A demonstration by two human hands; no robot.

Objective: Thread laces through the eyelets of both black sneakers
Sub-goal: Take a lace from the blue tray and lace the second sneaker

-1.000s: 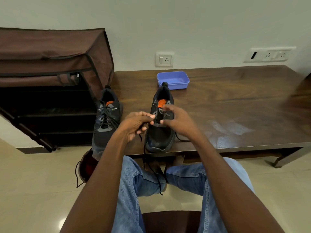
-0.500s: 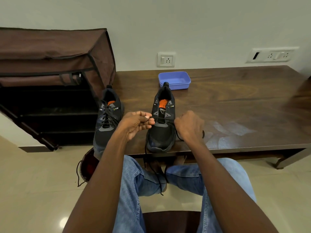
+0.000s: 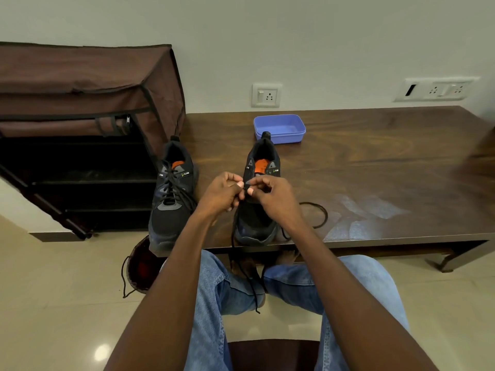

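1. Left hand [image 3: 223, 192] and right hand [image 3: 270, 194] meet at frame centre, fingertips together, each pinching the black lace [image 3: 320, 214] over the unlaced sneaker [image 3: 257, 210].
2. Laced sneaker [image 3: 172, 199] stands left of it on the wooden table [image 3: 375, 162].
3. Blue container [image 3: 280, 128] sits behind, upper centre.

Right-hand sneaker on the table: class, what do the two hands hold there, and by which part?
Both the left hand and right hand pinch the black lace between fingertips over the sneaker; the exact spot is hidden.
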